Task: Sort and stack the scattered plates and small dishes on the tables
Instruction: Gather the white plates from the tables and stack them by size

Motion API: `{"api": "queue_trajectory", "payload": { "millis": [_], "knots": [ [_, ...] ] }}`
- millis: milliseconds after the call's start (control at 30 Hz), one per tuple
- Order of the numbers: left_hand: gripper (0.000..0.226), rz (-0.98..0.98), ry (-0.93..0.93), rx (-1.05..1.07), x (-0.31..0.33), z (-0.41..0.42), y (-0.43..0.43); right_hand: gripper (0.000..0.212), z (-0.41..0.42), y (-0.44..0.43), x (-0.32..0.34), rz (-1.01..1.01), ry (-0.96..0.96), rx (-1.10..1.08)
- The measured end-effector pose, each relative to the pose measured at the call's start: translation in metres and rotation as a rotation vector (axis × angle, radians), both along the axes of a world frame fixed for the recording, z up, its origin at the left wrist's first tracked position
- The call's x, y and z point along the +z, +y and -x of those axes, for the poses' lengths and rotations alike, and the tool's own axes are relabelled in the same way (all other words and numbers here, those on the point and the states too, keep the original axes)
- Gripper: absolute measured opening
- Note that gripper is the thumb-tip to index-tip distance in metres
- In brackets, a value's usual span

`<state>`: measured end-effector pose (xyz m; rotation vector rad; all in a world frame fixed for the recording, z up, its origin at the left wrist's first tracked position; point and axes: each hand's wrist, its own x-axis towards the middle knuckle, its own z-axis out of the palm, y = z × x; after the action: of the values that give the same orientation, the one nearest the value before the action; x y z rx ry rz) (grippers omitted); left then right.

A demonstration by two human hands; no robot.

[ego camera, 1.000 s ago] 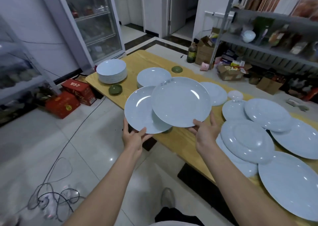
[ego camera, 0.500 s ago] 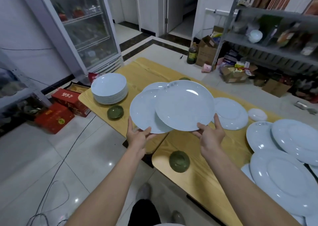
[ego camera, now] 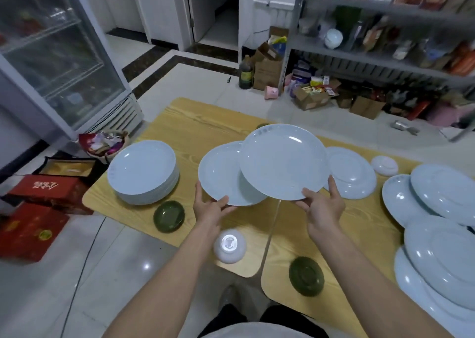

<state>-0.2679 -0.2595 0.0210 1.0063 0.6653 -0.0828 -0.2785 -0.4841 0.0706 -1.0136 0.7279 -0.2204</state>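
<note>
Plates in both hands have been carried along the tables. A second ago the stack [ego camera: 144,170] lay well off to the far left; now it sits near the left hand [ego camera: 209,210], just outward of it. The grips have not changed. The left hand has its fingers curled round the near rim of the left plate [ego camera: 218,175], and the right hand [ego camera: 323,209] holds the right plate [ego camera: 282,160] the same way. Both plates hang above the table [ego camera: 195,124], the right one higher and overlapping the left one's inner edge. By my reading the carry is nearly done and both are bound for the stack, which looks like the same kind.

Between the left hand and the stack, nearer the table edge, lies a green dish [ego camera: 169,216]; it is low and should pass under the plates. A white bowl [ego camera: 229,246], upside down, sits below the left wrist, and a second green dish [ego camera: 305,276] lies under the right forearm. Beyond the right hand is a loose plate [ego camera: 354,175], with a small white dish [ego camera: 384,165] past it and more plates [ego camera: 442,193] further out. Given the overlap, the left plate probably has to slide out from under first.
</note>
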Motion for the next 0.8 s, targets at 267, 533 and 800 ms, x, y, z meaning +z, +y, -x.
{"api": "queue_trajectory", "payload": {
  "millis": [267, 533, 800],
  "knots": [
    [0.102, -0.048, 0.077, -0.086, -0.014, -0.026, 0.007, 0.088, -0.016, 0.008, -0.006, 0.025, 0.033, -0.048],
    [0.101, -0.12, 0.102, -0.158, -0.023, -0.047, 0.015, 0.089, -0.035, 0.019, -0.014, -0.004, 0.046, -0.038],
    [0.099, -0.105, 0.108, -0.182, -0.036, -0.054, 0.015, 0.089, -0.048, 0.026, -0.024, -0.008, 0.049, 0.003]
  ]
}}
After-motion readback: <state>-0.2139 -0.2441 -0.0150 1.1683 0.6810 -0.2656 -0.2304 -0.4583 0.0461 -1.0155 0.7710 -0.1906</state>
